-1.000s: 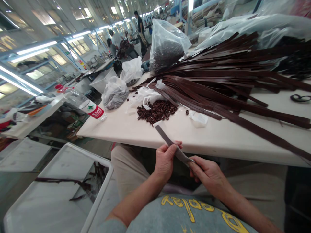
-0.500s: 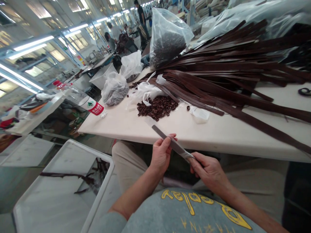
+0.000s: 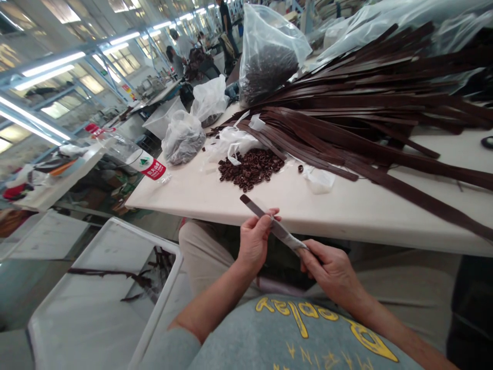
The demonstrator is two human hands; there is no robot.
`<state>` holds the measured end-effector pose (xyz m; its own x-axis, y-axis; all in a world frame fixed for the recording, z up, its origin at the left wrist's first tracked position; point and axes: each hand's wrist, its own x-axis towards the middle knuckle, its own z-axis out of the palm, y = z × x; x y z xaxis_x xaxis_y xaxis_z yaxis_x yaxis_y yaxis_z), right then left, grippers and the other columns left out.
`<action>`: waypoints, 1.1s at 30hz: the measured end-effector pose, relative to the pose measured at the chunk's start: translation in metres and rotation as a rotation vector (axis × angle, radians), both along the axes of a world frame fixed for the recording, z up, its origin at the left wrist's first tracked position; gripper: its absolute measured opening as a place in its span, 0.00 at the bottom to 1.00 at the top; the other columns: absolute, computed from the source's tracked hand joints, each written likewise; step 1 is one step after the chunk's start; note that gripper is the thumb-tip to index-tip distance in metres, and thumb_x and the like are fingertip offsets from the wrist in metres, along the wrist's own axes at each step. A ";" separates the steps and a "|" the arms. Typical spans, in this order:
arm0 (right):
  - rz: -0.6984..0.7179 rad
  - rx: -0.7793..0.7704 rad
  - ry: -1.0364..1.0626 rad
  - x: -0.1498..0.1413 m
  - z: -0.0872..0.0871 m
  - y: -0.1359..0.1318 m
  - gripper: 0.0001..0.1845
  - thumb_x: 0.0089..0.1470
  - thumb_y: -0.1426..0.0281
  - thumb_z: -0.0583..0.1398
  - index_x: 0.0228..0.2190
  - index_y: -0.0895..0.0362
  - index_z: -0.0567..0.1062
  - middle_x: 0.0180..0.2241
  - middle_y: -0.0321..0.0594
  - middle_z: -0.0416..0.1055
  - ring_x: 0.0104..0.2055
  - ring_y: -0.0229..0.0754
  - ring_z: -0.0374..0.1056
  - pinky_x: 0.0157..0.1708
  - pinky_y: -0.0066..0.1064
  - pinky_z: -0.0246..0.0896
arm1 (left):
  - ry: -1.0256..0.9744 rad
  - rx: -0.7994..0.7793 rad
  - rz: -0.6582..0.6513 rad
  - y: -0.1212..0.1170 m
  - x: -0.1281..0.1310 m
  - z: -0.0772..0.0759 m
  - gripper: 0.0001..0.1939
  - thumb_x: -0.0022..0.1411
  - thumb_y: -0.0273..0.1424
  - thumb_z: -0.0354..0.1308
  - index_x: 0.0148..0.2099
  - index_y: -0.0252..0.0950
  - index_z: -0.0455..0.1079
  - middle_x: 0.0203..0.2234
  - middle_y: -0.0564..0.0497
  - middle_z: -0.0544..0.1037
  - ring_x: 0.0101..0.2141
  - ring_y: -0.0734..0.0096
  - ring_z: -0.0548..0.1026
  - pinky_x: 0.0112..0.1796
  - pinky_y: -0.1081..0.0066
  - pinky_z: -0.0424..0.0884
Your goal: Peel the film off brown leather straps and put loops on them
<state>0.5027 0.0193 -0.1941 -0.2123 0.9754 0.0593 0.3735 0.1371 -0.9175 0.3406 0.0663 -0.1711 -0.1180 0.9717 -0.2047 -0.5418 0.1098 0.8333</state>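
Clamped at mid-length in left hand (image 3: 254,244) and at near end in right hand (image 3: 333,267): flat grey leather-like strip (image 3: 285,234). Long axis oblique, running forward-left from right hand, past left fingers, to dark tip over white bench (image 3: 185,198). Faces matt, slightly creased beside right hand. Small dark-brown loops (image 3: 252,169) beyond left hand.

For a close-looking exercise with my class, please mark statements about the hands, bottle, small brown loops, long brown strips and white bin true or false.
1. The left hand and right hand both hold one grey strip. True.
2. The bottle has a green cap. False: its cap is red.
3. The small brown loops lie heaped on the table. True.
4. The long brown strips are rolled up. False: the long brown strips lie spread out.
5. The white bin holds dark scraps. True.
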 end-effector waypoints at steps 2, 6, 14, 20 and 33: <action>-0.011 -0.008 0.008 -0.001 0.000 0.000 0.23 0.65 0.55 0.52 0.23 0.54 0.69 0.17 0.33 0.67 0.18 0.35 0.63 0.20 0.26 0.57 | 0.042 -0.035 -0.043 -0.009 0.005 -0.009 0.15 0.49 0.40 0.71 0.34 0.34 0.80 0.37 0.44 0.83 0.32 0.68 0.78 0.37 0.71 0.71; -0.029 -0.007 0.003 0.000 -0.001 0.000 0.22 0.64 0.55 0.51 0.25 0.54 0.71 0.17 0.34 0.68 0.19 0.36 0.64 0.21 0.26 0.58 | 0.130 -0.043 -0.167 -0.028 0.012 -0.016 0.16 0.47 0.39 0.72 0.35 0.33 0.80 0.41 0.43 0.82 0.36 0.65 0.78 0.42 0.68 0.71; -0.007 0.035 -0.048 0.000 0.000 0.001 0.21 0.64 0.59 0.52 0.22 0.54 0.69 0.17 0.33 0.67 0.19 0.35 0.63 0.22 0.27 0.55 | 0.006 0.003 0.028 -0.001 0.000 0.007 0.17 0.46 0.42 0.72 0.36 0.37 0.79 0.38 0.47 0.82 0.34 0.68 0.79 0.37 0.71 0.70; -0.015 0.033 -0.018 -0.001 0.004 0.000 0.21 0.64 0.59 0.52 0.22 0.54 0.70 0.17 0.33 0.68 0.19 0.36 0.63 0.23 0.27 0.56 | 0.108 0.048 -0.177 -0.022 0.006 -0.009 0.10 0.52 0.37 0.70 0.34 0.36 0.81 0.39 0.46 0.82 0.35 0.68 0.78 0.41 0.70 0.72; 0.216 -0.357 -0.016 0.037 -0.001 -0.016 0.22 0.62 0.55 0.52 0.22 0.54 0.68 0.19 0.32 0.68 0.21 0.35 0.62 0.23 0.27 0.57 | 0.076 0.099 0.109 0.024 -0.038 0.011 0.11 0.57 0.39 0.67 0.32 0.36 0.80 0.31 0.50 0.83 0.33 0.73 0.78 0.37 0.74 0.70</action>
